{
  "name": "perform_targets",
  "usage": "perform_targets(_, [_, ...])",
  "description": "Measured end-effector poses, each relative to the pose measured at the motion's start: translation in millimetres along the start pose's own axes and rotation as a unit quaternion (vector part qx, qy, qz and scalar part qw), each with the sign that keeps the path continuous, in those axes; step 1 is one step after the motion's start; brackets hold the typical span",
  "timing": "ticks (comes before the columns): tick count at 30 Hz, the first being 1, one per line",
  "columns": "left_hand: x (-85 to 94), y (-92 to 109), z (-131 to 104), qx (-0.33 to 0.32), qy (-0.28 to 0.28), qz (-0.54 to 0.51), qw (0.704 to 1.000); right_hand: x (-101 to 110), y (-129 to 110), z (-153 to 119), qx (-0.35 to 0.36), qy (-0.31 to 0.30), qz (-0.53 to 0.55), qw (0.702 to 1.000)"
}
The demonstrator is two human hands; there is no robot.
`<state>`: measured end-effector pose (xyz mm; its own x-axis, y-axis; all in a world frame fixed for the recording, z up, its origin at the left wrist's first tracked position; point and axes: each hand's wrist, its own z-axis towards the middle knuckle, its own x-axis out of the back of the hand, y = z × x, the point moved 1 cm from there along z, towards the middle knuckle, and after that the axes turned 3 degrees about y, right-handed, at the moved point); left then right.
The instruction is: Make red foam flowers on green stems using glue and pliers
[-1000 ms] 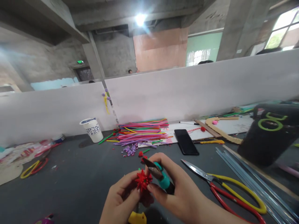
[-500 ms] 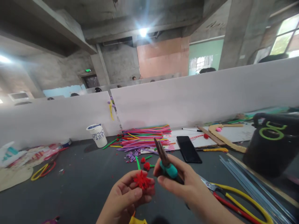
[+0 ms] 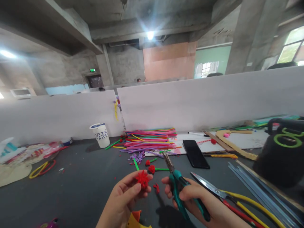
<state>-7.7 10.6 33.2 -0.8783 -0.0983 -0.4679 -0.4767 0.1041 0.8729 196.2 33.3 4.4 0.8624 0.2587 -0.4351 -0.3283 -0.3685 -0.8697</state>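
Note:
A spiky red pipe-cleaner flower (image 3: pixel 142 180) with a green stem is pinched between the thumb and fingers of my left hand (image 3: pixel 127 194). My right hand (image 3: pixel 190 194) is wrapped round the teal handles of some pliers (image 3: pixel 177 186), whose jaws point up and to the left. On the dark table between the hands lies a small red piece (image 3: pixel 156 188). Beyond it are a red pompom with a green stem (image 3: pixel 152 169) and a smaller one beside it.
Pipe cleaners (image 3: pixel 149 139) lie at the back, near purple bits (image 3: pixel 137 157), a white cup (image 3: pixel 100 136) and a phone (image 3: pixel 196 154). Large scissors (image 3: pixel 218 191), clear strips (image 3: pixel 256 186) and a black container (image 3: pixel 280 155) are at the right. Small scissors (image 3: pixel 42 168) lie left.
The pliers have turned and their handles are now spread apart in my right hand, which has moved slightly right. The small red piece now shows on the table. The view has shifted slightly.

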Motion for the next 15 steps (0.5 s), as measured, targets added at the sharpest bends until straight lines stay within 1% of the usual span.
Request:
perform_targets(3, [8.7,-4.7,-1.9,0.015,0.009,-0.002,1.0,5.1,4.5,-1.2,-0.002,0.009,-0.018,1.0])
perform_targets(7, [10.7,-4.0,-4.8,0.046,0.006,-0.012,0.999,8.5,4.8,-4.0,0.005,0.032,-0.073,0.997])
perform_targets(9, [9.4,-3.7,-5.1,0.065,0.002,-0.009,0.998,6.0,3.5,-5.9,0.027,0.046,-0.128,0.99])
perform_targets(11, [7.9,-4.2,-5.0,0.075,0.001,-0.004,0.997,2.0,2.9,-7.5,0.055,0.065,-0.195,0.977])
perform_targets(12, [7.3,-4.8,-5.0,0.077,0.0,-0.003,0.997,0.5,3.3,-8.0,0.057,0.075,-0.212,0.973])
perform_targets(13, [6.8,-5.6,-4.9,0.078,0.0,-0.004,0.997,-0.4,4.2,-8.3,0.049,0.083,-0.214,0.972])
perform_targets(15, [6.4,-7.0,-4.7,0.086,0.006,-0.011,0.996,0.4,7.3,-8.1,0.005,0.088,-0.173,0.981])
